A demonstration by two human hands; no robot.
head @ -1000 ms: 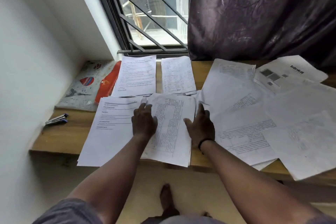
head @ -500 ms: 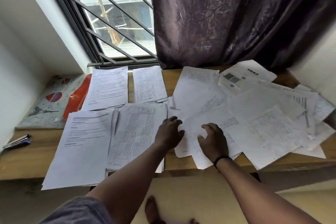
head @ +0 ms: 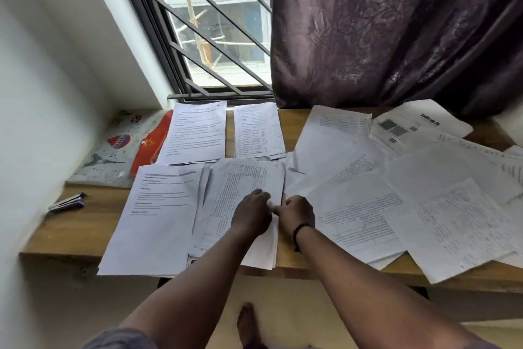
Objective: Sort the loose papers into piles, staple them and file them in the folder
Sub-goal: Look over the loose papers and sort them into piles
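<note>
Beside the stapler (head: 67, 201) on the counter (head: 85, 224), we are still sorting: four piles lie near it, loose papers (head: 424, 193) well beyond. Our left hand (head: 250, 214) rests on the table-printed pile (head: 243, 187); our right hand (head: 297, 214) curls at its edge, grip unclear. Next we must pull another loose sheet across; the folder (head: 147, 147) waits behind the stapler.

print on the tabled pile (head: 243, 187) too small to read; lower part covered by left hand (head: 252, 214). fingertips of left hand and right hand (head: 297, 214) blurred where they meet; grip undeterminable. loose papers (head: 452, 207) cut by right edge. folder (head: 113, 150) partly under a sheet pile (head: 195, 136).
</note>
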